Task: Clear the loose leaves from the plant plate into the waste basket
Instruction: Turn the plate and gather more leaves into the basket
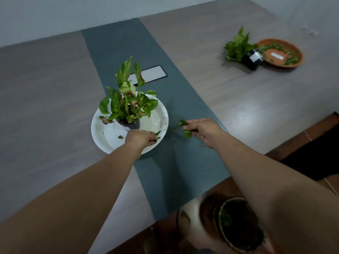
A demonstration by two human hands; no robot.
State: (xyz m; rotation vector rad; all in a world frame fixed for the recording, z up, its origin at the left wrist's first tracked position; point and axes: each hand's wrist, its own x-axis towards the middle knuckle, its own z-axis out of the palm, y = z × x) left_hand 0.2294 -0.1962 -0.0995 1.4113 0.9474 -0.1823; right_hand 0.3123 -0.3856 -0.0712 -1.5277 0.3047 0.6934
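Observation:
A white plate (106, 133) rests on the table with a small potted plant (126, 105) standing in it. My left hand (141, 138) is over the plate's near rim, fingers closed on a few green loose leaves (157, 134). One small leaf scrap (120, 137) lies on the plate just left of that hand. My right hand (201, 129) hovers right of the plate over the teal runner, pinching more leaves (185, 128). A woven waste basket (238, 224) sits below the table edge at bottom right, partly hidden by my right forearm, with green bits inside.
A teal runner (165, 171) crosses the grey table. A phone (148, 75) lies behind the plant. At far right a second plant in a dark pot (254, 57) lies tipped beside an orange dish (280, 55) holding leaves. The table edge runs along the lower right.

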